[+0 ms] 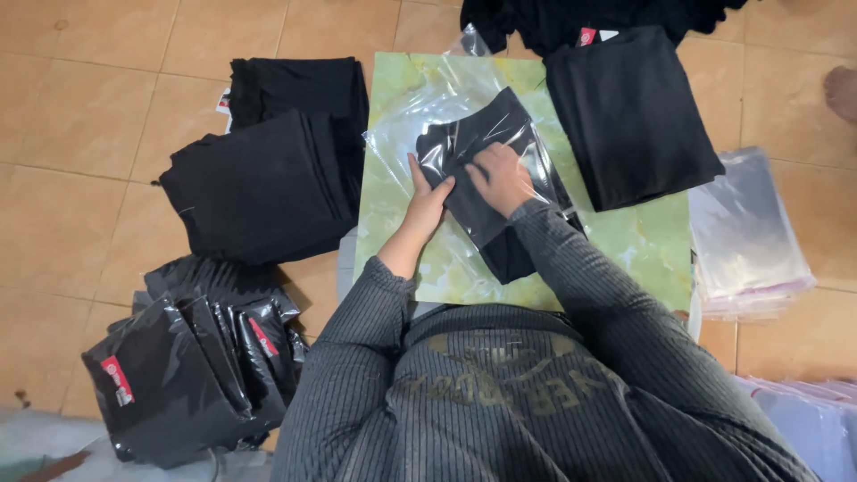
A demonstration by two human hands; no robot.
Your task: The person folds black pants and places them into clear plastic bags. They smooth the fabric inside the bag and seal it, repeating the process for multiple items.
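- The folded black cloth garment (486, 192) lies on the green marbled board (643, 250), near its middle, half inside a clear thin plastic bag (420, 112).
- The left hand (430, 198) grips the garment's left edge at the bag mouth; the right hand (502, 177) presses flat on top, fingers spread.
- The garment looks soft, light and floppy; the bag is probably slippery, so holding the folded edges seems best.
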